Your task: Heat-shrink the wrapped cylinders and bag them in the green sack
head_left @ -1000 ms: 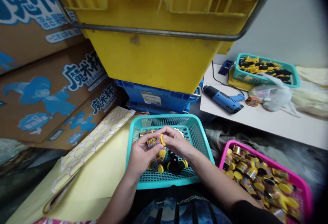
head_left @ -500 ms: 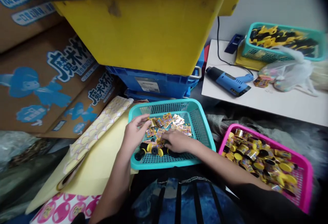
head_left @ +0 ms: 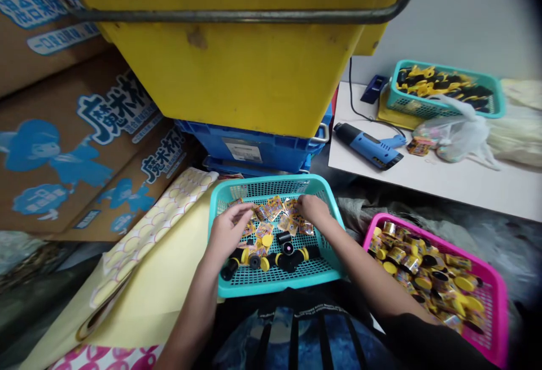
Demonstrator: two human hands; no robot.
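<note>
A turquoise basket (head_left: 271, 290) stands in front of me. In its upper part lie several small shiny printed plastic sleeves (head_left: 274, 207). Several small black jars (head_left: 284, 262), some with yellow lids (head_left: 266, 240), lie along its near side. My left hand (head_left: 228, 233) hovers over the basket's left side, fingers curved and thumb apart, with nothing visible between them. Over on the right, my right hand (head_left: 314, 208) has its fingers closed down among the sleeves. Its fingertips are hidden, so what they pinch cannot be made out.
A pink basket (head_left: 499, 302) of sleeved jars stands at right. On a white table (head_left: 449, 183) are a blue heat gun (head_left: 368, 147), a turquoise basket (head_left: 444, 111) and a plastic bag (head_left: 461, 133). Yellow (head_left: 237, 76) and blue bins (head_left: 245, 141) rise ahead; printed cartons (head_left: 84, 161) lean left.
My right hand has moved from the basket's middle up and right to the sleeves, uncovering black jars near the front. My left hand has barely moved. The camera view has shifted slightly.
</note>
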